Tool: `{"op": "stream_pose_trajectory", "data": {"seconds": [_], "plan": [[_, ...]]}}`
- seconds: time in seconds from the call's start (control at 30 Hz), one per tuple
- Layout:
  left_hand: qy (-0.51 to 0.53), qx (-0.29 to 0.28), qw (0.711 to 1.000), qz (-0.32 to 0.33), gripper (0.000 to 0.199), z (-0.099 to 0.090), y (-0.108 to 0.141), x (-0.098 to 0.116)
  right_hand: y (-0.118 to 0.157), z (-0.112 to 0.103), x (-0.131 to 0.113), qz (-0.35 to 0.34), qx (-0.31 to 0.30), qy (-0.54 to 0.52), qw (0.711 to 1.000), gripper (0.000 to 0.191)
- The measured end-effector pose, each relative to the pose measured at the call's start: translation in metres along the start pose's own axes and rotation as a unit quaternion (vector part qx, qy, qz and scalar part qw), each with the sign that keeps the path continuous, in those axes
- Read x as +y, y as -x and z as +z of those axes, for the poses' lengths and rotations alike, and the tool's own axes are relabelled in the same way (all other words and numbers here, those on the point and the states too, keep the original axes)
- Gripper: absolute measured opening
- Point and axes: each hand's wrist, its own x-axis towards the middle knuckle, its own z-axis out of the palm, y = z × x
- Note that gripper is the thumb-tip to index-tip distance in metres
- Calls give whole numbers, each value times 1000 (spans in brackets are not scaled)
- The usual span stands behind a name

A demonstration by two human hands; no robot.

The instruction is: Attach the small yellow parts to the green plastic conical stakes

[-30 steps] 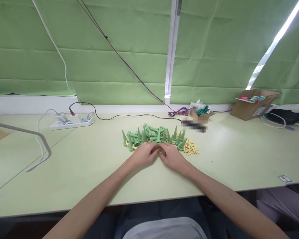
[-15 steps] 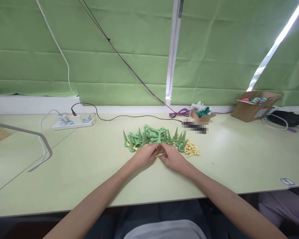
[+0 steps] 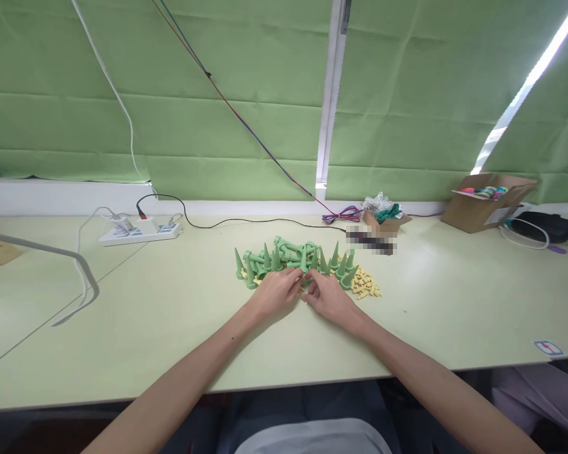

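Left hand (image 3: 278, 292): curled inward, fingertips hidden; I cannot tell what, if anything, it pinches.
Right hand (image 3: 330, 299): thumb and index finger parted, near the left hand (any small piece between them is too hard to make out).
Cones (image 3: 293, 265): green, heaped on the tabletop (image 3: 170, 315) just beyond both hands, several upright, some partly covered by fingers.
Yellow pieces (image 3: 365, 285): right of the cones, others half hidden among them.
Dark bar (image 3: 370, 241): pixelated.
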Motion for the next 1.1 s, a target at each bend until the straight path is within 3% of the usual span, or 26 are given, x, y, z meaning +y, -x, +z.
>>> {"op": "stream_pose_trajectory", "data": {"seconds": [0.13,0.23,0.3,0.5,0.73,1.1], "plan": [[16,175,981,-87,15,-8,-2,-2,0,0,0,4,-2,9,1000,21],[7,238,962,-136,17,-12,-4,-3,0,1,0,-12,-7,13,1000,18],[3,236,960,-150,21,-13,-4,-3,0,1,0,-26,-9,14,1000,15],[2,155,972,-175,21,-9,-3,-6,-1,0,-2,-50,5,24,998,13],[-10,110,981,-161,22,-3,-3,-14,-1,0,-5,-67,11,17,998,16],[6,127,980,-151,23,-5,-3,-13,0,3,-6,-99,-21,7,995,21]]}}
